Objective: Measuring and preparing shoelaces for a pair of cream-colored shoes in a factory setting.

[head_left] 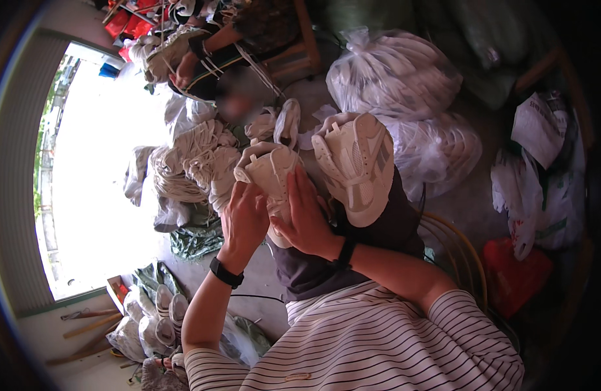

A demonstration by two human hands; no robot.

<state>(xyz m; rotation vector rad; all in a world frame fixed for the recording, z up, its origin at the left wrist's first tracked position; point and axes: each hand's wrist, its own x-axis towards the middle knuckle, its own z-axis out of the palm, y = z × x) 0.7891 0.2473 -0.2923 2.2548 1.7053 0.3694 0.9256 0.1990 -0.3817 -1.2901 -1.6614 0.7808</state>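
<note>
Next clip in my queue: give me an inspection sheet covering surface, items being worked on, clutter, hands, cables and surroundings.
Surface: dark cloth over the wearer's lap.
Items: beige shoe under both hands; second shoe to its right.
Clutter: heap of pale pieces, likely shoe uppers; filled translucent bags.
Hands: left hand, fingers bent at the shoe, grip unclear; right hand, fingers extended along it.
Cables: thin black cord left of the lap.
Surroundings: bright opening at left; a co-worker's hand ahead.

Thinly dark-striped white shirt; dark legwear; two black wristbands
</note>
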